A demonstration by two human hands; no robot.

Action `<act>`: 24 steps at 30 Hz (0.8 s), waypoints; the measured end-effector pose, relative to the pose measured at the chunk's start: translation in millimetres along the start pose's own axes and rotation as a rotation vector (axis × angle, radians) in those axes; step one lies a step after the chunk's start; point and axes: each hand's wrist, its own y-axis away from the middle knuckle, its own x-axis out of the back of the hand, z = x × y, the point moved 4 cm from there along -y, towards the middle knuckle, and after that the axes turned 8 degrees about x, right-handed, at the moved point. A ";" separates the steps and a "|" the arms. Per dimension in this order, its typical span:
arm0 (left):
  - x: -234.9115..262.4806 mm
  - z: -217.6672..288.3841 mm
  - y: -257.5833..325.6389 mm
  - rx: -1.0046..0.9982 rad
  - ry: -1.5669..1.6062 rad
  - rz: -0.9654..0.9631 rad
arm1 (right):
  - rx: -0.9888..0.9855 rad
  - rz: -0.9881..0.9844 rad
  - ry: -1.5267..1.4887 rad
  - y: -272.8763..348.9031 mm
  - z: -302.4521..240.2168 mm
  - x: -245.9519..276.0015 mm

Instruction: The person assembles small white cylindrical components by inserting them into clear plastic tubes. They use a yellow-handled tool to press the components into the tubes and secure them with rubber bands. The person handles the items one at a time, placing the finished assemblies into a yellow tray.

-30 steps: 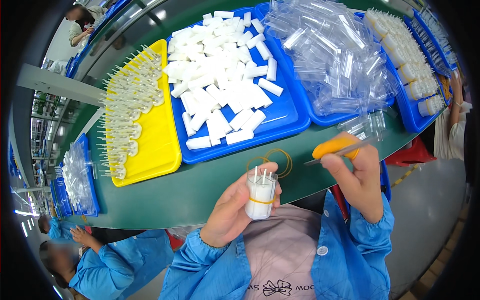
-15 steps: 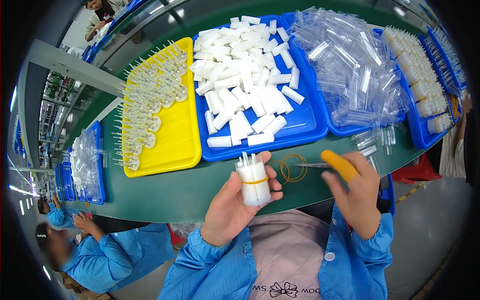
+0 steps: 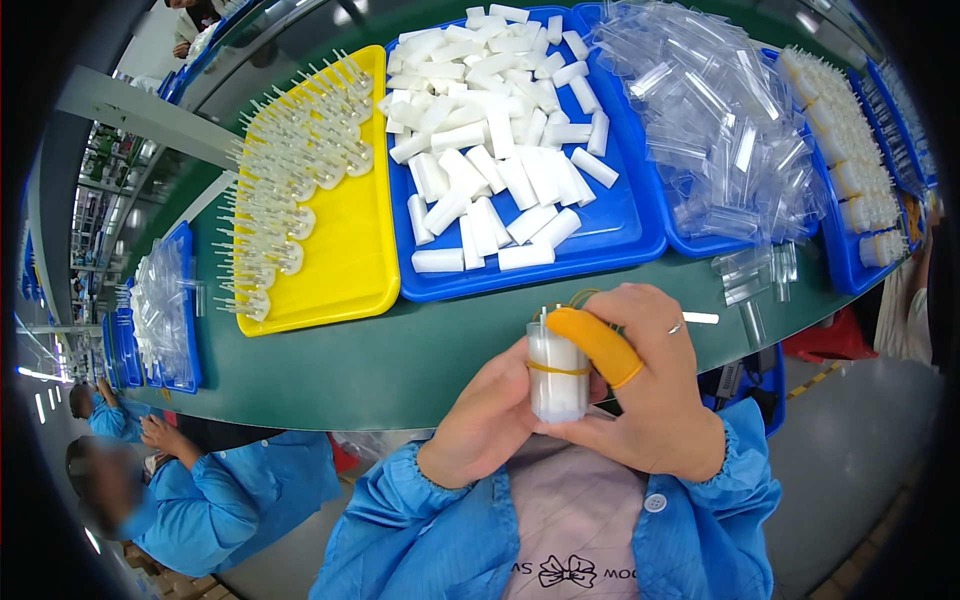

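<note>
In front of my chest stands a clear-sided bundle of white cylinders [image 3: 556,385], with a yellow rubber band [image 3: 557,371] round its middle and thin pins at its top. My left hand [image 3: 487,415] is closed about its left side, its fingers partly hidden behind. My right hand [image 3: 655,390] grips it from the right: the index finger, in an orange finger cot [image 3: 597,346], presses at the top rim, and the thumb lies at the base. Loose rubber bands [image 3: 582,296] show in part behind the bundle. A thin bright strip [image 3: 702,318] lies beyond my right knuckles, mostly hidden.
Across the green table [image 3: 330,380] stand a yellow tray [image 3: 345,290] of pinned white parts, a blue tray [image 3: 630,235] of white cylinders, and a heap of clear plastic sleeves [image 3: 715,120]. Finished-looking bundles [image 3: 855,180] fill the far-right tray. A co-worker in blue [image 3: 240,500] sits at left.
My right hand has come left and down from above the table onto the bundle. The bundle has moved right and turned in my left hand. The tweezers seen before are now mostly hidden.
</note>
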 end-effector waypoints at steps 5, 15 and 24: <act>0.5 4.7 -6.0 0.097 -0.060 -0.065 | -0.088 0.047 -0.149 5.6 7.8 7.5; 13.3 -4.3 -8.9 0.071 -0.047 0.031 | 0.015 -0.116 -0.067 5.1 3.6 9.5; 8.2 0.1 -3.6 0.059 -0.263 -0.014 | 0.024 -0.146 -0.047 2.6 0.0 8.8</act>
